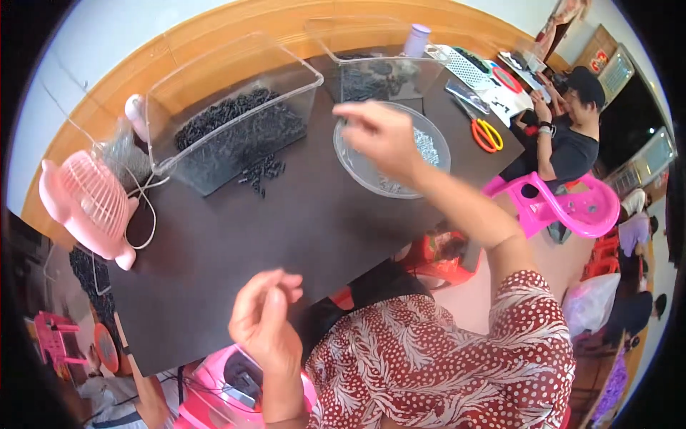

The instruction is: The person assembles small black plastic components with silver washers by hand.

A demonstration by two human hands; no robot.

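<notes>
My right hand hovers over a round clear tray holding small silvery pieces. Its index finger stretches to the left, apart from the other fingers, and I see nothing held. Above the table's near edge is my left hand, palm up, with its fingers curled toward the thumb. Whatever may be between those fingertips is too small or blurred to make out. Small black parts lie loose in front of a clear bin, which holds a heap of similar black parts.
A second clear bin with black parts stands behind the tray, near a lilac bottle. Orange-handled scissors lie at the right. A pink fan with a white cord stands left. Another person sits at the far right.
</notes>
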